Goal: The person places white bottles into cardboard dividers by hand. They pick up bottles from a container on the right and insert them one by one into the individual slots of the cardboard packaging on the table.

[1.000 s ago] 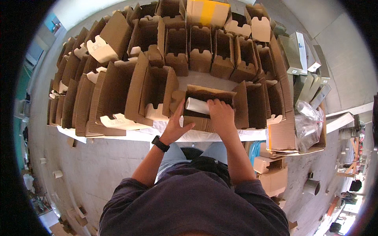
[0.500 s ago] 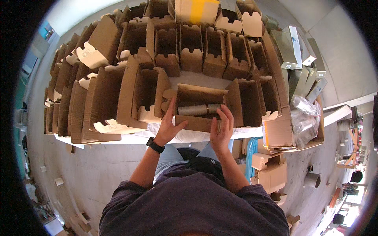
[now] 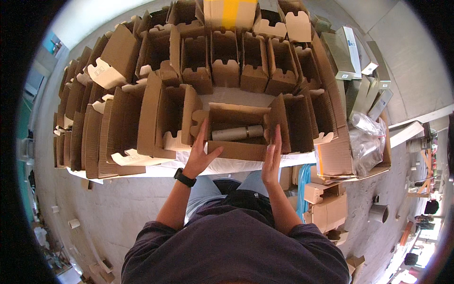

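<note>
Right in front of me an open cardboard box (image 3: 239,150) lies lengthwise among other boxes. Inside it rests a pale grey cylinder (image 3: 231,133) with a dark ring partway along it. My left hand (image 3: 202,158), below a dark wristwatch, lies against the box's left end with fingers extended and thumb pointing inward along the near wall. Flat against the right end is my right hand (image 3: 271,161), its fingers stretched upward and close together. Neither hand touches the cylinder.
Rows of open cardboard boxes (image 3: 224,59) stand behind and to the left. One box with yellow tape (image 3: 230,14) stands at the back. On the right are clear plastic bags (image 3: 364,146) and long narrow boxes (image 3: 350,52). Blue plastic (image 3: 304,189) hangs near stacked cartons (image 3: 327,203).
My right hand has moved from over the box's near right corner, by the cylinder's end, to its right end, fingers straightened. My left hand stays at the left end.
</note>
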Available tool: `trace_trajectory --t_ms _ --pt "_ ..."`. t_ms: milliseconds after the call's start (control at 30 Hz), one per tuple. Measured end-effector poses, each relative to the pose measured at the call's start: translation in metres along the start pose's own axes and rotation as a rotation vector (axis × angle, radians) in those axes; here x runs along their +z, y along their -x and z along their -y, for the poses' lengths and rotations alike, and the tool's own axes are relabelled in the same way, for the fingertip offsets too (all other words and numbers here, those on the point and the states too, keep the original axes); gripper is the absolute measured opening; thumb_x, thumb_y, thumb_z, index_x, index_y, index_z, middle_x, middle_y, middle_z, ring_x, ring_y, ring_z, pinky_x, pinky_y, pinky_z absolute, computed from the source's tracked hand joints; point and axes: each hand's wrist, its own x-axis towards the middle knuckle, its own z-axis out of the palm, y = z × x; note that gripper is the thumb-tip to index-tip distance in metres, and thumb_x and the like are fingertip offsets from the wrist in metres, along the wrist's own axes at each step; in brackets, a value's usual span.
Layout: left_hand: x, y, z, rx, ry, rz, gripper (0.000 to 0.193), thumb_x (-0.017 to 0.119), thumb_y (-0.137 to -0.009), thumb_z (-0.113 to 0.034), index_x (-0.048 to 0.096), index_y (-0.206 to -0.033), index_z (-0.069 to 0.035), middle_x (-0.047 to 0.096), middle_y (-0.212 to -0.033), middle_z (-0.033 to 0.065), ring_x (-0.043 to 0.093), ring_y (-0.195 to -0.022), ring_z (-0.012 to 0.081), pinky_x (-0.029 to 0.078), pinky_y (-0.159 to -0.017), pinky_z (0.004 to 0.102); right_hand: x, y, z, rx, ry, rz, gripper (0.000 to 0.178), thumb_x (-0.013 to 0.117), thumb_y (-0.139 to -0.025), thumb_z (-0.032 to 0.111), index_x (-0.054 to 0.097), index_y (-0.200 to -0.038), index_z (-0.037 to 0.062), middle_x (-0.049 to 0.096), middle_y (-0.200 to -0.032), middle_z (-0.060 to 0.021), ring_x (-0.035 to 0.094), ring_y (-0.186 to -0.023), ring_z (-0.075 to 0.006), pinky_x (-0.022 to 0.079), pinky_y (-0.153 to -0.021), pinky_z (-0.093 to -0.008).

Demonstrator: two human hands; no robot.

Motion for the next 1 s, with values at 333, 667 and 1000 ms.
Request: trace_trajectory --t_ms 333,667,1000 --pt "0.001 0.001 0.009 -0.02 -0.005 0.013 0.1 0.076 -0.083 -0.019 0.008 -0.156 -0.01 0.02 -0.159 0.0177 0.024 -0.146 0.0304 0.029 -0.115 0.043 0.002 -0.019 -0.052 0.264 -0.4 -0.116 0.048 0.033 -0.106 0.032 0.035 -0.147 0.0076 0.031 -0.155 -0.0077 0.026 -0.144 -0.0201 0.016 -0.118 -0.034" --pt "0.001 0.001 0.007 -0.023 -0.035 0.018 0.099 0.076 -0.083 -0.019 0.01 -0.156 -0.01 0.021 -0.159 0.0173 0.026 -0.145 0.031 0.031 -0.114 0.0448 0.013 -0.027 -0.036 0.278 -0.427 -0.221 0.025 0.05 -0.101 0.018 0.062 -0.121 0.0079 0.05 -0.143 -0.0076 0.041 -0.135 -0.0204 0.025 -0.115 -0.0352" --pt "0.002 0.004 -0.001 -0.032 -0.032 -0.004 0.098 0.076 -0.083 -0.02 0.012 -0.155 -0.009 0.025 -0.157 0.0188 0.027 -0.144 0.0314 0.033 -0.112 0.0453 0.013 -0.025 -0.045 0.305 -0.244 -0.181 0.016 0.055 -0.098 0.013 0.065 -0.11 0.008 0.054 -0.139 -0.0071 0.046 -0.13 -0.0208 0.03 -0.111 -0.0334"
